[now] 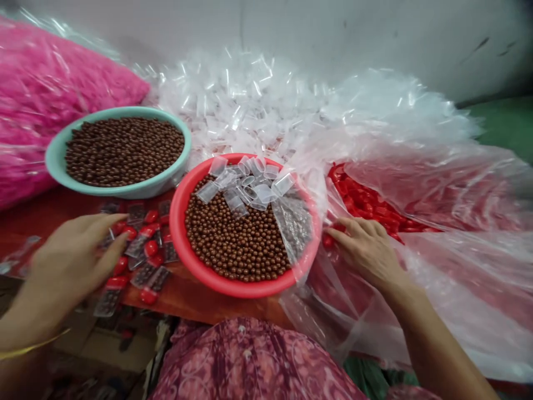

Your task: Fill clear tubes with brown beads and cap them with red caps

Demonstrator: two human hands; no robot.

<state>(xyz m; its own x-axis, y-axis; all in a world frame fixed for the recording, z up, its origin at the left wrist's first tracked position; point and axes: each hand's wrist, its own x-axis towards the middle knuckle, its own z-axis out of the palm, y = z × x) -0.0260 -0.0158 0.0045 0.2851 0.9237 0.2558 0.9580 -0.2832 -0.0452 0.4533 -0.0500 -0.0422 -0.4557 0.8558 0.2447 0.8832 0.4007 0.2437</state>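
Note:
My left hand (70,266) hovers, slightly blurred, with fingers spread above small clear packets of brown beads with red caps (144,261), lying on a red tabletop (195,300). My right hand (366,250) rests on a clear plastic sack (449,194) of red caps (366,203), with its fingertips beside loose red pieces. Between my hands stands a red basin (208,261) of brown beads (233,236), with small clear plastic sleeves (245,186) and a clear bag (293,225) lying on top. Neither hand holds anything visible.
A teal basin (125,153) of brown beads stands behind my left hand. Behind it lies a bulging pink plastic sack (62,94). A heap of clear sleeves (250,105) rises against a grey wall (353,33). My patterned pink clothing (250,361) fills the bottom edge.

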